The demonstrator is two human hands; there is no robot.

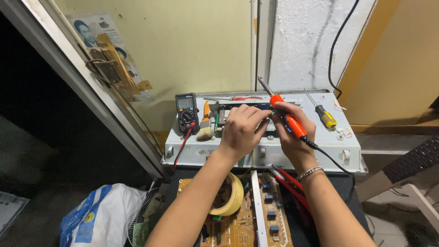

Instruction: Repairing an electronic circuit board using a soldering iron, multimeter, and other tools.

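Head view: a soldering iron (287, 118) is gripped in the closed fingers of the right hand (292, 132), tip raised behind the small circuit board (225, 117) on the grey metal case (274, 151). The left hand (240, 130) is pressed on that board, fingers curled. A burn could be caused by the hot shaft just beside the left fingertips (264, 114), and its cord (327, 155) could be snagged.
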